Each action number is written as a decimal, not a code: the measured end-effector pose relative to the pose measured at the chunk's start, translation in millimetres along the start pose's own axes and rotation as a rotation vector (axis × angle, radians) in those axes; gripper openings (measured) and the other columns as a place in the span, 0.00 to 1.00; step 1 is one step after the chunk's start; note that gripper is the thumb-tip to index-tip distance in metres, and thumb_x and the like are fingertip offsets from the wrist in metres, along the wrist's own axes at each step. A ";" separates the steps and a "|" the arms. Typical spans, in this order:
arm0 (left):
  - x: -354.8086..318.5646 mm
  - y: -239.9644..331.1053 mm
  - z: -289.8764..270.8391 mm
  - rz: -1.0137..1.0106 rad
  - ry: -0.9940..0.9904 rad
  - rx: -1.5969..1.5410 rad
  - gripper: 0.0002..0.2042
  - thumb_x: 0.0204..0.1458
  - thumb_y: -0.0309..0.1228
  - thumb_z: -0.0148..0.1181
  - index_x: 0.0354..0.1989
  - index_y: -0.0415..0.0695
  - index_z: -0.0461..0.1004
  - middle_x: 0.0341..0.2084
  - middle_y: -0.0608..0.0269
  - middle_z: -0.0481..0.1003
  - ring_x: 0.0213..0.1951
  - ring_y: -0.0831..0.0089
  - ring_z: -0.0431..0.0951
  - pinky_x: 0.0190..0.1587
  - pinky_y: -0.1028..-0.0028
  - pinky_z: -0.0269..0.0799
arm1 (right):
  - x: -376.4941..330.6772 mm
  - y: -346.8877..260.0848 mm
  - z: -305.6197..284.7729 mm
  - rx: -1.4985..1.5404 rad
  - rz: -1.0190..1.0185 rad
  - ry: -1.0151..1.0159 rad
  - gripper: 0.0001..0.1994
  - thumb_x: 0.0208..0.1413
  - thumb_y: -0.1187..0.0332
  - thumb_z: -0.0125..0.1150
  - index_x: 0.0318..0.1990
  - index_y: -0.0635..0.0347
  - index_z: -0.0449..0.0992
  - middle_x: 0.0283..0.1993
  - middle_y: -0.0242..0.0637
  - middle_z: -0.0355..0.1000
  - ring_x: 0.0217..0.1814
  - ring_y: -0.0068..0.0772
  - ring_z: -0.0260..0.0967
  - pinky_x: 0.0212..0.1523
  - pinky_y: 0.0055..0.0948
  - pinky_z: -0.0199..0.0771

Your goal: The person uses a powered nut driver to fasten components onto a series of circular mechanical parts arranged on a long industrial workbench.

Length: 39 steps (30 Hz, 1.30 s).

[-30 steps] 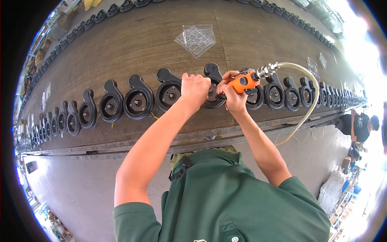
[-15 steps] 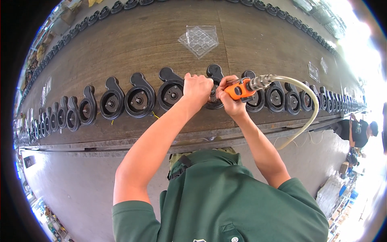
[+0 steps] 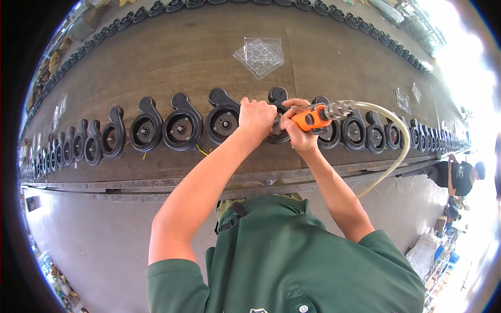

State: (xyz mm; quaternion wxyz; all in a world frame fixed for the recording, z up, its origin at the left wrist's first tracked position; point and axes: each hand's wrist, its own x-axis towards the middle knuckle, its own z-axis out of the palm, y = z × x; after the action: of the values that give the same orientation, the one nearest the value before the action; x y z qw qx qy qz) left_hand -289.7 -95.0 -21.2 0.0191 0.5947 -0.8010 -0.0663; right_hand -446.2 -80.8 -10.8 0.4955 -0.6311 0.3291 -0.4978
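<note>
We see a long brown table (image 3: 156, 62) running across the view, with a green shirt (image 3: 308, 255) below its near edge. Along the near side of the tabletop we find a row of black round housings (image 3: 182, 117), their rounded necks pointing away from the wearer. The left forearm (image 3: 201, 190) slants up and inward, the right one leans in to meet it. A pale hose (image 3: 405, 138) loops down on the right. Beyond the row we spot clear plastic trays (image 3: 261, 57). Between the hands sits the housing being worked on (image 3: 277, 94), its neck showing and its round body partly covered. Our left hand (image 3: 257, 121) has its fingers curled down, knuckles up, at that housing's left side; we cannot tell what the tips pinch. Our right hand (image 3: 301, 133) wraps its fingers around the left end of an orange tool (image 3: 311, 119), which lies sideways, hose end rightward. Smallest, we notice a yellow wire (image 3: 202, 151).
</note>
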 end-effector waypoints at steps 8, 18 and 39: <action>0.6 2.2 -11.1 -0.023 -0.112 -0.068 0.13 0.39 0.37 0.77 0.32 0.49 0.83 0.32 0.62 0.83 0.42 0.64 0.83 0.49 0.61 0.67 | 37.2 14.6 -17.3 0.129 -0.038 0.193 0.11 0.56 0.80 0.49 0.48 0.66 0.65 0.28 0.35 0.68 0.29 0.28 0.67 0.37 0.30 0.72; 3.0 2.3 -10.0 -0.042 -0.133 -0.067 0.12 0.38 0.38 0.77 0.31 0.51 0.84 0.28 0.61 0.81 0.40 0.63 0.82 0.47 0.62 0.68 | 41.3 33.3 -16.6 0.187 -0.028 0.191 0.12 0.55 0.80 0.47 0.47 0.66 0.65 0.27 0.35 0.68 0.29 0.29 0.68 0.37 0.31 0.72; -89.8 79.4 80.1 -0.804 0.494 -1.406 0.14 0.58 0.29 0.63 0.48 0.37 0.68 0.35 0.63 0.70 0.35 0.75 0.74 0.33 0.71 0.74 | 44.0 42.9 -16.2 0.249 0.039 0.003 0.10 0.53 0.82 0.57 0.41 0.63 0.68 0.31 0.33 0.70 0.29 0.21 0.69 0.30 0.22 0.72</action>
State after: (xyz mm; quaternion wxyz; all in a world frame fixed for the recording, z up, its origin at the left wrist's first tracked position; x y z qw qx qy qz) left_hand -347.7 20.1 -86.0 0.5342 0.6814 -0.2735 -0.4189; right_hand -445.6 -138.1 -38.2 0.5790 -0.5575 0.2778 -0.5261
